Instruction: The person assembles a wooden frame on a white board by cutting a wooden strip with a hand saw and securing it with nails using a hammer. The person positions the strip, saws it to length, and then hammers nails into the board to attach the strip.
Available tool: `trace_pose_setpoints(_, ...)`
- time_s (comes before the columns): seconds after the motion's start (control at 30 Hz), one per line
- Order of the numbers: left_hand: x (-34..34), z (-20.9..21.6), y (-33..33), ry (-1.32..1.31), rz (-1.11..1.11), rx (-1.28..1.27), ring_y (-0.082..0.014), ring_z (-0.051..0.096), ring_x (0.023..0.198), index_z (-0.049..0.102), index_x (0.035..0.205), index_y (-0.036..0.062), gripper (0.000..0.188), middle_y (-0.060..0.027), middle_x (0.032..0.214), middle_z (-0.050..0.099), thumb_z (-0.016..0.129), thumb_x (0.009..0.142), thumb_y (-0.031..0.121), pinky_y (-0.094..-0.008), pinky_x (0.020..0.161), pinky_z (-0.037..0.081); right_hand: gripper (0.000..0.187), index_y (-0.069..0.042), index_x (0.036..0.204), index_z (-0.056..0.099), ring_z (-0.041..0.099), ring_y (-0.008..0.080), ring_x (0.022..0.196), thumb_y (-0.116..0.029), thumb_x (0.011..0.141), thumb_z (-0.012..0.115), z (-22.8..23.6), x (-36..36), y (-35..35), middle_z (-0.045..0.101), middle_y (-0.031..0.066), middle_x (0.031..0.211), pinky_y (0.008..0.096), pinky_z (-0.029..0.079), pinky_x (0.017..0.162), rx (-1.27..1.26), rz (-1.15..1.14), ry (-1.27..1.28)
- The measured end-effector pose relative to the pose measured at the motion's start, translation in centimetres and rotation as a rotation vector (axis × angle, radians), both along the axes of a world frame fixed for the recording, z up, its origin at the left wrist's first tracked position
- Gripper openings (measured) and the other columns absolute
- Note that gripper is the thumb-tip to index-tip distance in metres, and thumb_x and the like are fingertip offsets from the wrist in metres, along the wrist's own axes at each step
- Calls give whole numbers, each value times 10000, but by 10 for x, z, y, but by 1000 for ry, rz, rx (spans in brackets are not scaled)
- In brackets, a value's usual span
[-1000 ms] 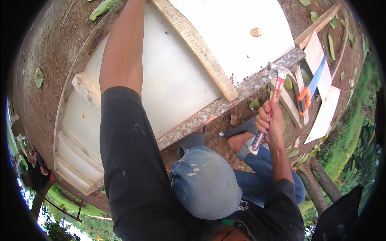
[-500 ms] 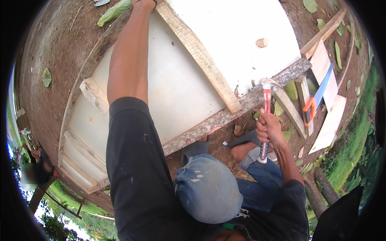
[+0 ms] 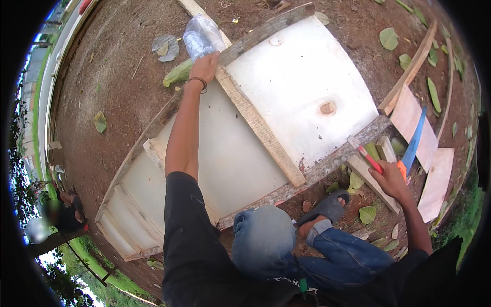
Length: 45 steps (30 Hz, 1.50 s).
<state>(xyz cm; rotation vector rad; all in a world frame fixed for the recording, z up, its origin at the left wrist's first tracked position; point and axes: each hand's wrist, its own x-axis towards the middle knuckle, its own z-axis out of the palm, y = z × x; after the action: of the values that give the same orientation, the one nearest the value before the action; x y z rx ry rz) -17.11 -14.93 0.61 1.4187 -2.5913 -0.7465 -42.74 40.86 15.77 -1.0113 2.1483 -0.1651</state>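
Observation:
At the far end of a rough wooden crosspiece (image 3: 258, 123), my left hand (image 3: 206, 67) is closed at the near end of a clear plastic bag (image 3: 203, 37). Its fingertips are partly hidden, and the bag's silvery contents are too unclear to name. My right hand (image 3: 391, 179) grips a hammer (image 3: 371, 157) by its red handle, the head tilted toward the near rail (image 3: 327, 166) of the frame. The crosspiece spans a large white panel (image 3: 307, 77) framed in wood. Just beyond my right hand lies a handsaw (image 3: 413, 140) with a blue blade and orange handle.
Pale boards (image 3: 436, 179) and an offcut (image 3: 376, 181) lie on the soil at the right. A long wooden strip (image 3: 417, 64) rests farther back. Fallen leaves (image 3: 388, 38) are scattered about. Another person (image 3: 66, 212) is at the far left.
The view has shifted, bringing my left hand and the plastic bag fully into sight. My right hand has moved rightward with the hammer, whose head has swung from upright to leaning left.

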Motion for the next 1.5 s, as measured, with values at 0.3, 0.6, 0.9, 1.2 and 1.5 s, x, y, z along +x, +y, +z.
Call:
trace_pose_setpoints(0.3, -10, -2, 194, -172, -416, -386, -428, 94, 1543, 552, 1416, 72, 510, -158, 1661, 227, 562, 972, 324, -659, 1203, 76, 334, 10, 822, 618, 524, 298, 542, -298, 939, 675, -69, 46, 136, 555, 184, 641, 418, 411, 562, -190, -464, -196)
trace_pose_setpoints(0.6, -14, 31, 302, -353, -1059, -222, -400, 231, 1510, 567, 1362, 42, 478, -211, 1601, 320, 545, 977, 323, -696, 1187, 48, 352, -4, 920, 669, 628, 344, 634, -354, 958, 664, -144, 141, 217, 613, 188, 699, 441, 462, 604, -197, -763, -378)
trace_pose_setpoints(0.9, -44, 68, 363, -515, -1412, 280, -379, 508, 1251, 543, 1323, -6, 725, -216, 1335, 561, 807, 758, 364, -489, 1091, 382, 227, 7, 1061, 673, 658, 339, 943, -94, 858, 683, -156, 148, 321, 663, 181, 989, 423, 515, 823, -270, -1240, 299)
trace_pose_setpoints(1.2, -2, 35, 401, -432, -1262, -69, -367, 487, 1105, 517, 1187, -18, 752, -167, 1129, 502, 845, 640, 379, -500, 1075, 336, 492, -57, 1230, 576, 504, 364, 1234, -146, 786, 768, -123, 195, 484, 524, 167, 1283, 499, 427, 992, 262, -1594, 1257)
trace_pose_setpoints(1.5, -12, 48, 407, -436, -1208, -66, -398, 453, 1175, 493, 1135, -17, 670, -198, 1143, 480, 801, 632, 300, -541, 1158, 266, 273, -24, 1051, 620, 665, 398, 1055, -243, 895, 665, -119, 193, 597, 701, 217, 1079, 512, 502, 924, 874, -1598, 631)
